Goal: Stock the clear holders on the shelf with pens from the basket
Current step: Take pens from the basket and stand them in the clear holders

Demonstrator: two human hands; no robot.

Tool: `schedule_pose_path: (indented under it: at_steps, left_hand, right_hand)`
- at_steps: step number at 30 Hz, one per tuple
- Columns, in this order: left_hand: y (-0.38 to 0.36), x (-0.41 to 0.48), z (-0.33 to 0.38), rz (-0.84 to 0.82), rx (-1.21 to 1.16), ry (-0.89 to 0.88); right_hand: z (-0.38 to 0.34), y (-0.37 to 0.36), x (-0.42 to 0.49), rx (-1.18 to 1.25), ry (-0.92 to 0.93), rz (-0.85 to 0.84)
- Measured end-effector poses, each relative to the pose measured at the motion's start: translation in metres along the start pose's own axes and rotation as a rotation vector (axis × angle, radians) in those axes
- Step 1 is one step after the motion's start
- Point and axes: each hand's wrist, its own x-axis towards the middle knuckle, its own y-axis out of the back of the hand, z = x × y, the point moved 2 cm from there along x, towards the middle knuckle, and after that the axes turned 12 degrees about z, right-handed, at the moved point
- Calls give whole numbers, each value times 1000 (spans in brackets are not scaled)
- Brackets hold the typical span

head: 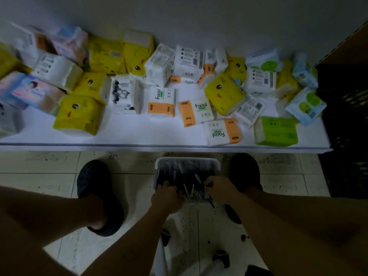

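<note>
you are reaching into the basket [187,159] at 6 o'clock, left hand [165,194] and right hand [219,189] both curling round pens [179,172]; light, stiff, probably slippery, they are likely wanting a mid-barrel bundle grip.

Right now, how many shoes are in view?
2: the left shoe on the tiles left of the basket; the right shoe right of it, partly behind the right hand.

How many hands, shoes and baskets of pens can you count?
Hands: 2, left hand and right hand
Shoes: 2, left shoe and right shoe
Baskets of pens: 1, white basket
Total: 5
</note>
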Motion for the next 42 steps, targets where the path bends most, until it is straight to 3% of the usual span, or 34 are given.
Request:
schedule_pose_path:
  at_steps: [4,8,17,23,28,34,38,42]
  left_hand:
    - [-2,4,9,43,43,60]
    - [-4,10,6,135,-71,90]
    - [0,8,-12,202,-575,352]
    - [8,1,-15,67,-954,414]
    - [18,-12,-11,0,-1024,473]
    - [35,-30,0,127,-970,394]
    - [47,-44,6,187,-980,262]
    - [58,-61,14,180,-1132,204]
  right_hand:
    - [-6,-21,-1,-63,17,-22]
    - [-8,-29,2,-168,35,-36]
    - [-13,-24,10,-265,-18,-78]
    - [-18,-15,8,-233,7,15]
    - [-31,-6,-2,-70,-11,179]
    - [-40,16,-21,183,-127,333]
    - [-47,30,-36,375,-272,272]
    - [-49,39,-60,745,-499,137]
